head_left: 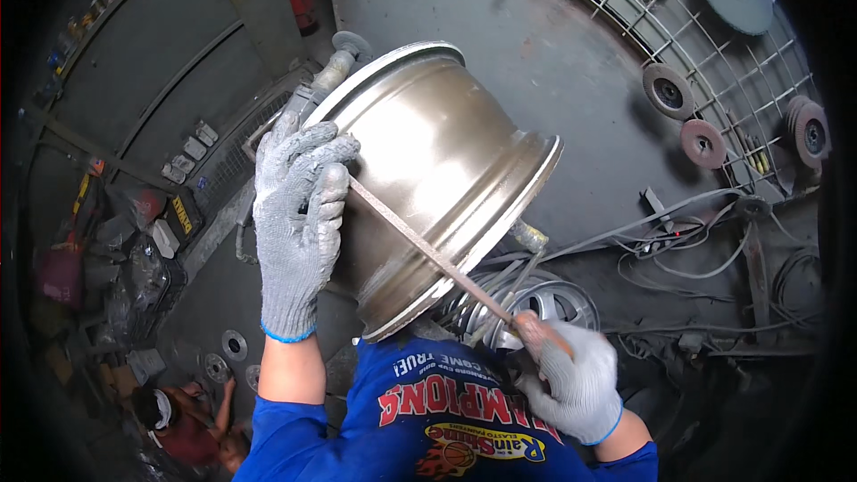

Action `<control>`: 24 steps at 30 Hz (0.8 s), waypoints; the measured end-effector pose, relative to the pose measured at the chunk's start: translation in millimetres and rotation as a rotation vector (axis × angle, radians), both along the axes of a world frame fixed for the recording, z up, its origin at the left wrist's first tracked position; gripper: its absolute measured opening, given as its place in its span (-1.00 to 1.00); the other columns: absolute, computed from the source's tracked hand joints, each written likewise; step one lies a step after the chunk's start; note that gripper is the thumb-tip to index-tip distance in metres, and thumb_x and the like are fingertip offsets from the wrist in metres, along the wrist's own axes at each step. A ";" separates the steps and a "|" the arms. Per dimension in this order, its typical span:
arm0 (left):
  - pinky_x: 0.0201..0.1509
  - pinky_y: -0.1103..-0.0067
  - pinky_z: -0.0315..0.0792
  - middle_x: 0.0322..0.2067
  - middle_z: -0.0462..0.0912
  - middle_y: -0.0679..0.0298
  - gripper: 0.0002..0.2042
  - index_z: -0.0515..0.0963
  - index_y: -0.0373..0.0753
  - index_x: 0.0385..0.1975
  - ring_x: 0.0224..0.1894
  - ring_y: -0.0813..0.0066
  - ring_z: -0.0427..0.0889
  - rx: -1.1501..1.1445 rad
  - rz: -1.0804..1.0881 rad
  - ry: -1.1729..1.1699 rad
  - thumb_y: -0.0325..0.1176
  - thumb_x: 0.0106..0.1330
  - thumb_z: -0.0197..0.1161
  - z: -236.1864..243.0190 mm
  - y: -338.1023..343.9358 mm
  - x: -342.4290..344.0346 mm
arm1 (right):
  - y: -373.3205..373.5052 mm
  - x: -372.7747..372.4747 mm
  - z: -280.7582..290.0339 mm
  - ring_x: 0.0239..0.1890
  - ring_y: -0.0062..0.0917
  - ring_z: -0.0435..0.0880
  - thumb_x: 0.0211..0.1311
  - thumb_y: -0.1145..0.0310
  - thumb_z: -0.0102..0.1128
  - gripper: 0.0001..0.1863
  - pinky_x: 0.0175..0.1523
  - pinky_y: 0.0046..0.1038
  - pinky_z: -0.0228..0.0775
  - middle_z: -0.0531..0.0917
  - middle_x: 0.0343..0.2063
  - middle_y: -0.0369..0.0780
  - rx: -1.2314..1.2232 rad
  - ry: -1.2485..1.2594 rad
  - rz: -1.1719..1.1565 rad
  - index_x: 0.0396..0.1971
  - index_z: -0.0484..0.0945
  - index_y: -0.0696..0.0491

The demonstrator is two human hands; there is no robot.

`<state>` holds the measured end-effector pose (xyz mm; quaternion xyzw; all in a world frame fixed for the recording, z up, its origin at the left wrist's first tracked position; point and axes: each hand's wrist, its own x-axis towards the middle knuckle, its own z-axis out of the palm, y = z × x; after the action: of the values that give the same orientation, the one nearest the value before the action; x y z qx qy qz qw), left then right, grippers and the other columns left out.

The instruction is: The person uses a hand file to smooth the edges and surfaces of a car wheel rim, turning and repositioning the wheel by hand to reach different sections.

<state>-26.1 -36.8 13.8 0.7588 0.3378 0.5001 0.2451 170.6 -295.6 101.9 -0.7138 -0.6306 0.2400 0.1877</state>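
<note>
A large metal wheel rim (446, 170) with a dull bronze-grey barrel stands tilted in front of my chest. My left hand (296, 214), in a grey knit glove, lies flat against the rim's left side and presses the far end of a long thin metal file (428, 250). The file runs diagonally across the rim's barrel down to my right hand (571, 379), also gloved, which grips its handle end near my blue shirt. Behind the rim, a second silver wheel (549, 303) is partly hidden.
A dark metal workbench (553, 62) carries a wire grid with grinding discs (668, 89) and tangled cables (678, 236). An angle grinder (330, 76) pokes out behind the rim. Another person (178, 419) crouches on the floor at lower left among boxes and tools.
</note>
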 end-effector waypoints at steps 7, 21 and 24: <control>0.55 0.05 0.21 0.06 0.72 0.14 -0.80 0.79 -0.22 -0.13 0.40 -0.08 0.49 0.170 0.121 0.203 -0.30 0.34 0.41 -9.4 -2.3 5.8 | 0.9 4.8 -13.7 -0.51 -0.39 0.64 -0.08 0.48 0.45 -0.32 -0.47 -0.34 0.38 0.60 -0.40 -0.19 0.298 -0.435 0.111 0.21 0.71 0.04; 0.59 -0.07 0.13 0.01 0.70 0.15 -0.77 0.79 -0.20 -0.34 0.41 -0.15 0.47 0.201 0.093 0.140 -0.26 0.07 0.61 2.4 -22.8 29.2 | -21.4 6.7 0.9 -0.47 -0.20 0.72 0.16 0.53 0.39 -0.43 -0.37 -0.23 0.60 0.74 -0.34 -0.10 0.094 -0.101 -0.013 0.25 0.66 0.02; 0.57 -0.13 0.13 -0.02 0.67 0.18 -0.78 0.75 -0.18 -0.40 0.39 -0.14 0.47 0.167 -0.043 0.129 -0.27 0.03 0.62 4.2 -38.2 36.9 | -45.4 9.6 11.1 -0.44 -0.12 0.75 0.01 0.63 0.38 -0.51 -0.32 -0.26 0.58 0.75 -0.35 -0.02 0.083 -0.074 -0.089 0.04 0.71 0.17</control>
<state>10.8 -75.0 18.0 0.8143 0.2938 0.4710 0.1695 180.1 -341.0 113.0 -0.7411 -0.6142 0.1786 0.2041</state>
